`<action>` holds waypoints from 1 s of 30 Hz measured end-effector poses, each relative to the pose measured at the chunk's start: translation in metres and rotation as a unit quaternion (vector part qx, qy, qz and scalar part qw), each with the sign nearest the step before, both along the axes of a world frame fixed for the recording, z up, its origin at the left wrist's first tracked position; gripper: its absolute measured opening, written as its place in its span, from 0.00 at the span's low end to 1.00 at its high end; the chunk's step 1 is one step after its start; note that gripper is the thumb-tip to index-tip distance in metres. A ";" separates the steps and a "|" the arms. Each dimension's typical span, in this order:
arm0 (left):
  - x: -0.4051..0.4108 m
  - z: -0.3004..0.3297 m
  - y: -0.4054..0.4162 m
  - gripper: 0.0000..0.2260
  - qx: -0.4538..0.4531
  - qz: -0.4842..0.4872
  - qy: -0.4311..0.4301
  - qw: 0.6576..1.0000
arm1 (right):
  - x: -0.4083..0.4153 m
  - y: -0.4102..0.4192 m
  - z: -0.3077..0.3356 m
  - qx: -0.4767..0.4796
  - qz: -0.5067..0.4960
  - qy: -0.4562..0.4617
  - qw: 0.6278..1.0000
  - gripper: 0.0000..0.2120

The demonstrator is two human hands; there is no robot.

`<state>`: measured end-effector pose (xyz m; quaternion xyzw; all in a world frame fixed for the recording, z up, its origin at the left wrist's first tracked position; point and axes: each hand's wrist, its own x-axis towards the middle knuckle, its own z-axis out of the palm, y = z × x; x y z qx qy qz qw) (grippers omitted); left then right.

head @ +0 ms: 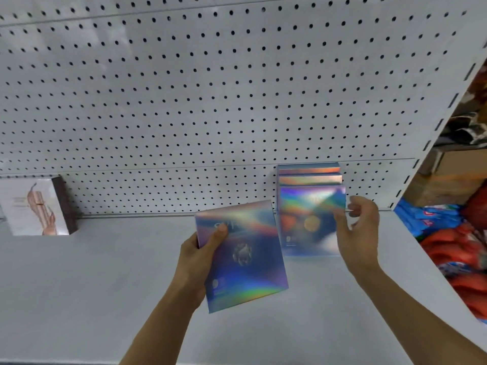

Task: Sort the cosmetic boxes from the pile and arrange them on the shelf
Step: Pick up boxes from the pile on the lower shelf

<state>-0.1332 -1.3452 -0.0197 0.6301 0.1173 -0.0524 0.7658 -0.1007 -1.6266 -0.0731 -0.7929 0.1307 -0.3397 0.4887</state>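
Observation:
My left hand grips a flat holographic cosmetic box by its left edge, thumb on the front face, holding it tilted above the white shelf. To its right a row of three similar holographic boxes stands upright on the shelf, one behind another against the pegboard. My right hand is at the right edge of the front box, fingers loosely curled; whether it touches the box is unclear from the blur.
A white box with a dark side panel and a printed figure stands at the shelf's far left. White pegboard backs the shelf. Beyond the shelf's right end lie orange and blue packets and cardboard cartons.

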 end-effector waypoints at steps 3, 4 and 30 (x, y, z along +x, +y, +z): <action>0.004 -0.002 -0.017 0.15 0.008 -0.033 -0.002 0.999 | -0.023 0.030 0.018 0.059 0.227 0.056 0.971 0.05; 0.005 -0.003 -0.025 0.15 0.012 -0.046 -0.004 0.999 | -0.028 0.036 0.019 0.101 0.303 0.110 0.941 0.06; 0.026 0.001 -0.118 0.19 0.190 -0.184 -0.140 0.954 | -0.007 -0.011 -0.009 -0.062 0.022 0.194 0.979 0.14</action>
